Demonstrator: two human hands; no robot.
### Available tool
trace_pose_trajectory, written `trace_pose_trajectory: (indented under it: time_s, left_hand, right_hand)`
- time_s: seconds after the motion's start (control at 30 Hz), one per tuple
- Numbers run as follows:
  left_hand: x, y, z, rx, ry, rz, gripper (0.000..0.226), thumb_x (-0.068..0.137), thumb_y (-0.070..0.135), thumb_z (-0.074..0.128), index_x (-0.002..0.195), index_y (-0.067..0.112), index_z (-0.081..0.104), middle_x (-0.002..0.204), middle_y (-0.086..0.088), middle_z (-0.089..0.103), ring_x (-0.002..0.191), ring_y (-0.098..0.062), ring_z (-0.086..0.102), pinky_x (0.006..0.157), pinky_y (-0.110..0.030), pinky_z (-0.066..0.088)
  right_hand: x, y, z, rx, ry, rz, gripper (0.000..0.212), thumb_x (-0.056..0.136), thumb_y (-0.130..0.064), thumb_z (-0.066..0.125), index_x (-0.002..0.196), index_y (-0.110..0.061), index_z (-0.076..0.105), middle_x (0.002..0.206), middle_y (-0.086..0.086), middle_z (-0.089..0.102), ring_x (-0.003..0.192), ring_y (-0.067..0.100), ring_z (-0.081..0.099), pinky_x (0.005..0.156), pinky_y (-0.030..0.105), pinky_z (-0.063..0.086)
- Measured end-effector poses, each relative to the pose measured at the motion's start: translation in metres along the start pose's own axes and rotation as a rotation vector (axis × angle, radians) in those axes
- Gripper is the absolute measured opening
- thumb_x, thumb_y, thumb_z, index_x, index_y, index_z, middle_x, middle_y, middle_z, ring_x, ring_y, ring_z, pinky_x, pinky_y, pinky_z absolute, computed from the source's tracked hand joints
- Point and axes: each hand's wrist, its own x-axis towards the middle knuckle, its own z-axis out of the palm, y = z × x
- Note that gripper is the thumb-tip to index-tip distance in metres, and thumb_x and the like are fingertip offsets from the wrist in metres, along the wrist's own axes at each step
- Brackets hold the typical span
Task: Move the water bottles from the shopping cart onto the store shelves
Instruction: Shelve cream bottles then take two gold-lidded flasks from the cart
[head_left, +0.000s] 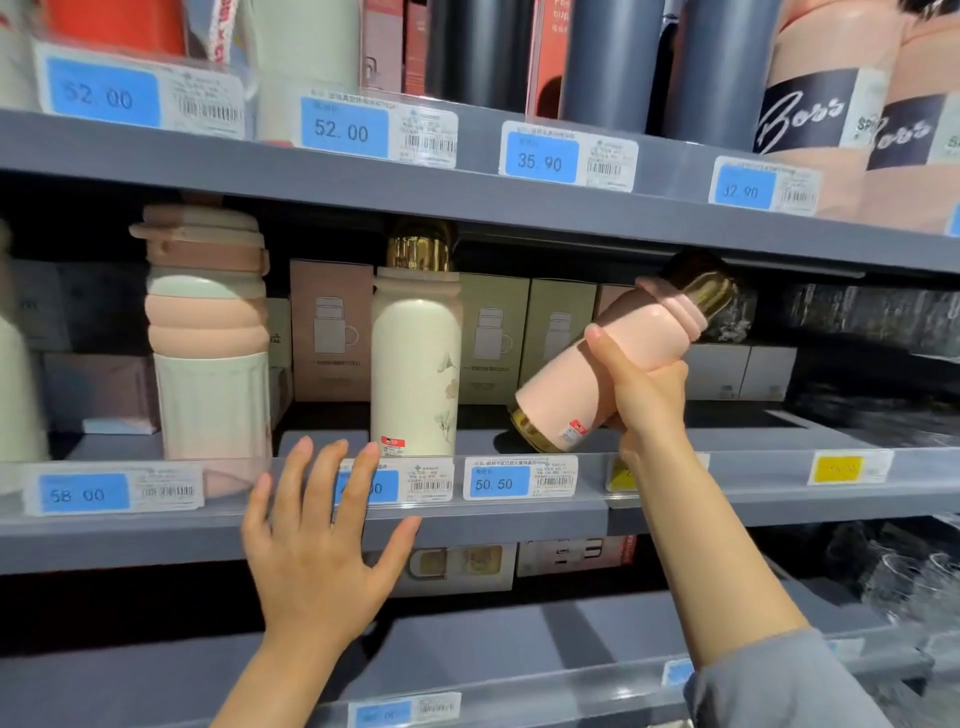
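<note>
At centre right of the frame, a person's right hand (641, 387) wraps its fingers round a pale pink water bottle with a gold cap and gold base (597, 364), tilted with its cap toward the upper right and its base just above the grey middle shelf (727, 499). The left hand (317, 540), fingers spread and holding nothing, hovers lower left of the bottle, before the shelf's front edge. A cream bottle with a gold cap (415, 358) stands upright between the hands.

Blue price tags (542, 159), yellow price tag (838, 468), boxed mugs (331, 330) behind
</note>
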Motion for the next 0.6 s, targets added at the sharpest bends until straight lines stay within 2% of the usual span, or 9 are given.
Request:
trace_pose_trajectory:
  time_s: [0.13, 0.27, 0.43, 0.6]
  left_hand:
    - [-0.001, -0.001, 0.002, 0.015, -0.003, -0.005, 0.060, 0.089, 0.056, 0.041, 0.132, 0.015, 0.049, 0.126, -0.015, 0.055, 0.127, -0.036, 0.042, 0.101, -0.055, 0.033]
    - [-0.001, 0.000, 0.002, 0.019, -0.003, -0.010, 0.060, 0.089, 0.057, 0.040, 0.132, 0.016, 0.048, 0.128, -0.012, 0.052, 0.128, -0.035, 0.042, 0.102, -0.055, 0.032]
    - [-0.002, -0.001, 0.002, 0.024, -0.013, -0.008, 0.060, 0.089, 0.056, 0.041, 0.133, 0.016, 0.048, 0.128, -0.013, 0.052, 0.129, -0.035, 0.041, 0.103, -0.054, 0.031]
    - [-0.002, -0.001, 0.002, 0.030, -0.011, -0.002, 0.059, 0.089, 0.055, 0.041, 0.132, 0.015, 0.048, 0.129, -0.013, 0.051, 0.129, -0.035, 0.040, 0.102, -0.054, 0.031]
  right_hand:
    - [0.003, 0.004, 0.000, -0.156, -0.084, -0.134, 0.082, 0.067, -0.038, 0.086, 0.129, -0.022, 0.035, 0.105, -0.005, 0.053, 0.090, 0.008, 0.052, 0.067, 0.031, 0.046]
    - [0.000, 0.009, 0.006, -0.300, -0.161, -0.219, 0.081, 0.063, -0.046, 0.085, 0.124, -0.030, 0.034, 0.106, -0.006, 0.053, 0.097, 0.016, 0.056, 0.075, 0.038, 0.052]
    - [-0.003, 0.011, 0.013, -0.447, -0.221, -0.297, 0.073, 0.067, -0.049, 0.082, 0.115, -0.034, 0.029, 0.103, -0.007, 0.050, 0.096, 0.017, 0.054, 0.068, 0.035, 0.050]
    - [0.000, 0.010, 0.006, -0.505, -0.202, -0.268, 0.087, 0.067, -0.053, 0.080, 0.130, -0.025, 0.027, 0.115, -0.002, 0.046, 0.106, 0.023, 0.051, 0.084, 0.046, 0.052]
